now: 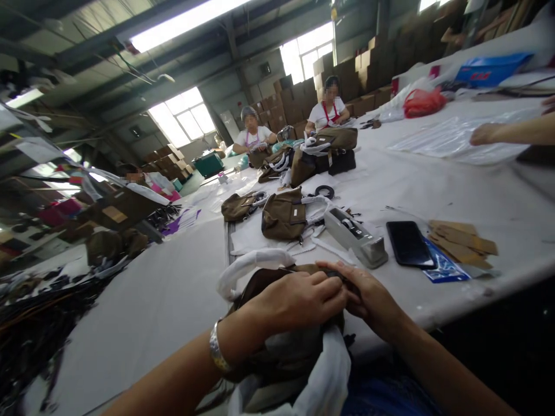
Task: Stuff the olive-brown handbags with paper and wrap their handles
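A brown handbag (255, 283) stands before me at the table's near edge, its handles (332, 364) wrapped in white material. My left hand (299, 297), with a silver bangle on the wrist, reaches across the bag's opening, and its fingers are curled over the far right end of the rim. Meeting it there, my right hand (368, 297) pinches the same rim from the outer side. Part of a zipper shows along the opening. Whatever small part lies between the fingertips is hidden.
Beyond the bag are a grey tape dispenser (358, 237), a phone (410, 244), cardboard pieces (463, 240) and more brown bags (284, 214). A co-worker's hand (485, 134) rests on plastic sheeting at right. Other people sit across the white table (143, 323); dark straps (39, 335) lie left.
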The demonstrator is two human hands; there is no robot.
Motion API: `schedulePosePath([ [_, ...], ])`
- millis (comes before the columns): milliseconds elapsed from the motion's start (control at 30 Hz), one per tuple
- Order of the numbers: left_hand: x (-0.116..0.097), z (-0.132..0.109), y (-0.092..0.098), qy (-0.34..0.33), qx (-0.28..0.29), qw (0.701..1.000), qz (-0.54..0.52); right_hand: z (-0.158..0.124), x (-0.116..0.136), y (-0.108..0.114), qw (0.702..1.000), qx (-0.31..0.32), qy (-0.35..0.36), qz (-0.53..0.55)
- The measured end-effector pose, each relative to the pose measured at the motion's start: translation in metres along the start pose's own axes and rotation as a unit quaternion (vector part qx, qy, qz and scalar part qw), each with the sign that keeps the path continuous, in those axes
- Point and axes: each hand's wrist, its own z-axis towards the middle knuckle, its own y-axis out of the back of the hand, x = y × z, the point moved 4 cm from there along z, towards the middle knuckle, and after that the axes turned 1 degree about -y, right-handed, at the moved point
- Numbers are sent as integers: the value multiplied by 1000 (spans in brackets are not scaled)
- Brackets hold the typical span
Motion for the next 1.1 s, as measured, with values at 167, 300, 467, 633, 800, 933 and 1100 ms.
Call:
schedulePosePath([
  [167,5,-8,-15,62,-64,996,9,4,0,-1,1000,4,11,-16],
  [300,7,-13,-11,58,-92,994,32,6,1,3,999,-5,8,-31],
  [467,9,-12,-4,36,-98,991,79,9,4,5,998,-6,13,-60],
  [633,16,-4,-16,44,-86,994,54,15,8,5,983,-40,84,-157],
  [800,23,-9,-11,25,-98,993,67,21,6,7,984,-29,86,-151],
  [933,28,-16,-5,40,-65,995,59,26,7,7,993,2,49,-111],
  [1100,30,-18,-6,32,-86,995,33,30,8,10,992,3,41,-121],
])
